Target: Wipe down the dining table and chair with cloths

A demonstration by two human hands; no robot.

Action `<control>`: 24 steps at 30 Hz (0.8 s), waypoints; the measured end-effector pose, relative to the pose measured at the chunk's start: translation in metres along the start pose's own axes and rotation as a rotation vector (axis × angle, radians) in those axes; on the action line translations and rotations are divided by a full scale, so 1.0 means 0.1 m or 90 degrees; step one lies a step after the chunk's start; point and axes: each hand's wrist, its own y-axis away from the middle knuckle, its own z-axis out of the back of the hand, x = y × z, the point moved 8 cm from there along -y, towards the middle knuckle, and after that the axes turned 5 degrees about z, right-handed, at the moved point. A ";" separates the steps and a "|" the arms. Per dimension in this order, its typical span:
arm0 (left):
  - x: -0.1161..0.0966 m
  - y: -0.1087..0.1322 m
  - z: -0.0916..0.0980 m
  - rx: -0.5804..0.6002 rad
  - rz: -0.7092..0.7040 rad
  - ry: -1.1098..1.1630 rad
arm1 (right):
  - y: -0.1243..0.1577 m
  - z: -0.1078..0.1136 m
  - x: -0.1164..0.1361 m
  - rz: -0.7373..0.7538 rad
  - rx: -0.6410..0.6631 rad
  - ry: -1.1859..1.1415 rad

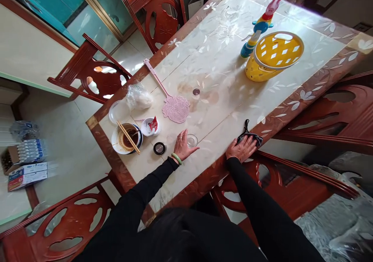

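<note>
We have the right hand [240,147] flat on a dark cloth [249,137] at the table's [291,112] near edge, fingers together; left hand [183,145], fingers apart, just beside a small glass [192,140]. Brown stains [186,88] show mid-table, sauce bowl [128,137] not cleared.

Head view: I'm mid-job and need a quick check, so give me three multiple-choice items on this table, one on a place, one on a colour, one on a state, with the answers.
1. Where is the dark cloth relative to the right hand?
A) Under it
B) At the far end of the table
C) On a chair seat

2. What colour is the bangle on the left hand?
A) Red
B) Green
C) Yellow

3. What is the inside of the bowl like?
A) Clean white
B) Covered by a lid
C) Brown with residue

Answers:
1. A: the palm lies on the cloth.
2. B: a green band circles the wrist.
3. C: brown shows inside.
</note>
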 end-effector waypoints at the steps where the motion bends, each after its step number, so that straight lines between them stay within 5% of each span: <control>1: 0.03 -0.17 0.12 -0.018 0.006 -0.006 | 0.00 0.00 0.00 0.000 0.000 -0.003; 4: 0.21 -0.95 0.56 -0.080 0.092 -0.066 | 0.01 -0.01 -0.02 0.000 0.004 -0.011; 7: 0.41 -1.84 0.89 -0.033 0.183 -0.196 | 0.02 -0.02 -0.04 -0.004 0.007 -0.014; 11: 0.52 -2.62 1.17 0.013 0.155 -0.250 | 0.03 -0.02 -0.03 -0.001 -0.007 -0.011; 16: 0.66 -2.96 1.29 0.052 0.097 -0.304 | 0.04 -0.01 -0.02 0.003 -0.010 0.006; 24: 0.63 -3.10 1.31 0.081 -0.049 -0.425 | 0.02 -0.02 -0.02 0.005 0.025 0.027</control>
